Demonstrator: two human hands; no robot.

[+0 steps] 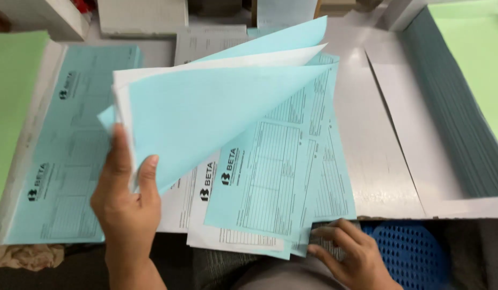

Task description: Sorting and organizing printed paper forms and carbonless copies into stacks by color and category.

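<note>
Head view: left hand point(125, 201) pinches a lifted sheaf point(217, 107) of pale blue and white sheets, thumb and forefinger closed on its corner, so the leaves fan up and bare the forms point(270, 177) beneath. Right hand point(348, 252) presses fingertips on the near edge of those forms — likely to keep them from sliding. Left of the forms lies a flat blue stack point(66, 156) with a dark logo near its lower corner; right of them, a slanted grey-blue ream point(453, 118) — and a blue perforated crate point(410, 249).
</note>
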